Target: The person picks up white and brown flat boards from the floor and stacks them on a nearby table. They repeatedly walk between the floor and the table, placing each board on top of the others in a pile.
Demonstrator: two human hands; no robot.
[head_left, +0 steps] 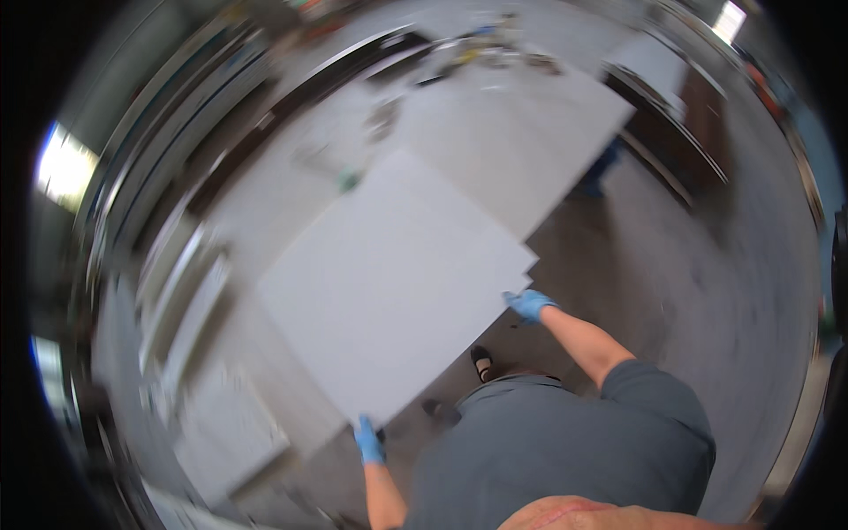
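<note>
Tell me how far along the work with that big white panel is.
Done: the white panel is off the floor, tilted over the workbench. In hand: the left hand grips its near corner and the right hand its near right corner, both in blue gloves. Left: it is not yet lying flat on anything; the blur hides where its far edge rests.

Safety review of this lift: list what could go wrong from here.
1. The big white panel is held only at its near edge, the left hand at one corner and the right hand at another; it could tip or slip from the gloves.
2. Its far end hangs over the white table, where small items lie; a swing might knock them.
3. The panel hides the floor ahead of the shoe, so a stumble seems possible.
</note>
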